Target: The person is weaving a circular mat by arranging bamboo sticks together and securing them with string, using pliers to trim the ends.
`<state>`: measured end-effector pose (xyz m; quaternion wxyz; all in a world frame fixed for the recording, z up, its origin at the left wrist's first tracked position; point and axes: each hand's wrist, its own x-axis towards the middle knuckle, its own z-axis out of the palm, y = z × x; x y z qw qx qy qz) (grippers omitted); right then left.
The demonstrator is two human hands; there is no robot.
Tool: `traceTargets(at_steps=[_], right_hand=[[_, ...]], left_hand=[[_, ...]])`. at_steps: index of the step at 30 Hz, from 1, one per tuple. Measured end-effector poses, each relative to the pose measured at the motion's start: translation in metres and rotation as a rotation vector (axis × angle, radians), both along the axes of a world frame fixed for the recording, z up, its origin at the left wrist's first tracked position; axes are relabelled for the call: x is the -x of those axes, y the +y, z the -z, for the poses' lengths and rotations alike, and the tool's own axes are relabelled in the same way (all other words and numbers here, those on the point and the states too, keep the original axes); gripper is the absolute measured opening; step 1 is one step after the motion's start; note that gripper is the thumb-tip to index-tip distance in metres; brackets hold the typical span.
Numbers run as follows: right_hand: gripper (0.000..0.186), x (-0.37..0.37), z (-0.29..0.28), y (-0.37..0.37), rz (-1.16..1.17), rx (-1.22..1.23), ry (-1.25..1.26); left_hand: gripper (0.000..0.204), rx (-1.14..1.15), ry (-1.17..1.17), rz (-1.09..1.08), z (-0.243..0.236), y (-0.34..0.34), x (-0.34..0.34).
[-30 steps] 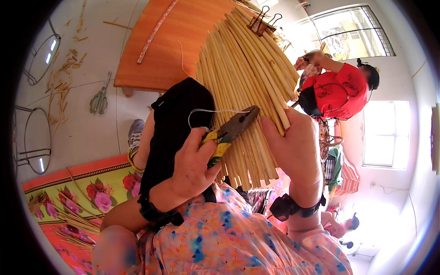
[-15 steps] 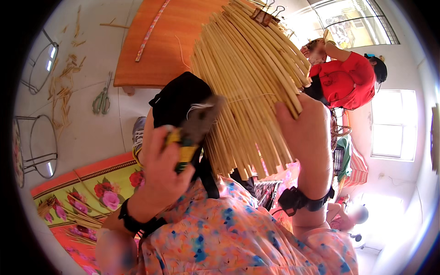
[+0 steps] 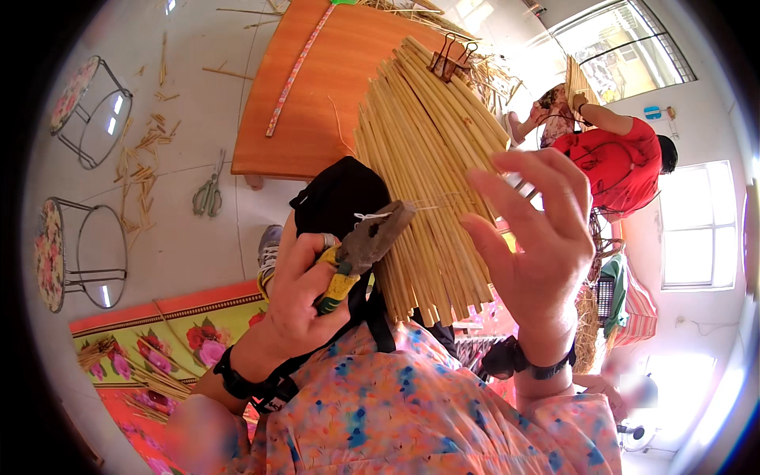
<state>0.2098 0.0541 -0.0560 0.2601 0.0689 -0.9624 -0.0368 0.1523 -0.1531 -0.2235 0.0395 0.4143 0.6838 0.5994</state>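
My left hand [image 3: 297,309] is closed around yellow-and-green pliers [image 3: 368,241], their metal head at the left side of a fan-shaped mat of straight straw stalks [image 3: 412,134]. A thin white thread [image 3: 431,202] crosses the stalks and runs to the pliers. The mat lies over a black cloth pad [image 3: 336,186] on my leg, with a rusty binder clip [image 3: 447,63] at its far end. My right hand [image 3: 538,237] is open beside the mat's right edge, fingers spread and bent over the stalks, holding nothing.
An orange table [image 3: 269,158] stands ahead. Green scissors [image 3: 207,198], straw scraps and two round stools [image 3: 51,253] are on the left floor. A floral mat [image 3: 174,332] lies lower left. A co-worker in red [image 3: 609,162] handles straw at right; another person [image 3: 602,396] is behind.
My right hand has released the stalks and opened, its fingers lifting. The pliers moved left off the stalks, then back rightward to the mat's edge. My view has shifted slightly.
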Motion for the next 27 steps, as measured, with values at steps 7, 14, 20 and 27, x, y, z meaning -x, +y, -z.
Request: traceTargets(at_steps=[7, 14, 20, 27], right_hand=[[0.012, 0.007, 0.008, -0.008, -0.141, -0.016, -0.134], [0.016, 0.017, 0.0, 0.012, -0.106, -0.057, -0.043], [0.01, 0.005, -0.013, 0.021, -0.056, 0.062, 0.092], [0.009, -0.013, -0.018, 0.008, -0.126, 0.109, -0.024]], left_hand=[[0.022, -0.018, -0.013, 0.022, -0.002, -0.01, 0.001], [0.019, -0.033, -0.102, 0.212, 0.011, -0.03, 0.026], [0.031, 0.448, 0.023, -0.163, 0.096, -0.031, 0.105], [0.053, 0.699, 0.278, -0.408, 0.177, 0.034, 0.178]])
